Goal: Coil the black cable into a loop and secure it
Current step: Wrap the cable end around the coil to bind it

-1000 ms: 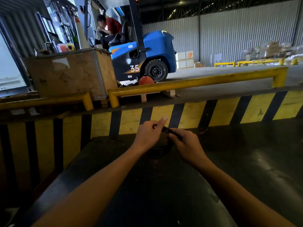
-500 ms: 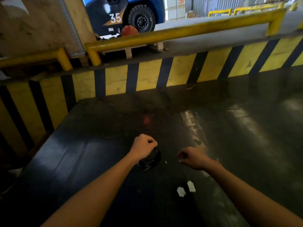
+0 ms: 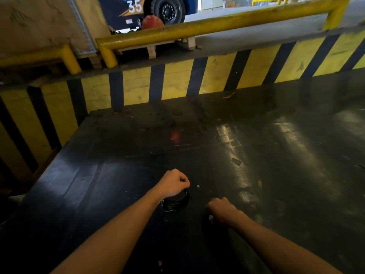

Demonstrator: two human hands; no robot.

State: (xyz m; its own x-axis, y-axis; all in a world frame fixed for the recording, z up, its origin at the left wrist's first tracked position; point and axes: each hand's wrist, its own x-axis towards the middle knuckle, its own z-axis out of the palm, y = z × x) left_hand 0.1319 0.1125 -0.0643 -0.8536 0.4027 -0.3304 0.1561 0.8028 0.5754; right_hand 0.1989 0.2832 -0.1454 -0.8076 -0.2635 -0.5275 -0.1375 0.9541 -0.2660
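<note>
The black cable [image 3: 174, 203] is a small coiled loop hanging from my left hand [image 3: 173, 183], which is closed around its top just above the dark work surface [image 3: 98, 184]. My right hand [image 3: 221, 209] is a little to the right and nearer to me, apart from the coil, knuckles up and fingers curled down onto the surface. A small white piece [image 3: 211, 217] peeks out at its fingers; whether the hand grips it is hidden.
A yellow-and-black striped wall [image 3: 177, 82] bounds the surface at the back and left. Above it run a yellow guard rail [image 3: 217, 26], a wooden crate [image 3: 39, 22] and a forklift wheel [image 3: 167, 9]. Small scraps [image 3: 236, 161] lie on the surface.
Both hands dropped from working the coil together; the view tilted down. My right hand let go and moved onto the two white pieces on the surface. My left hand keeps the coil.
</note>
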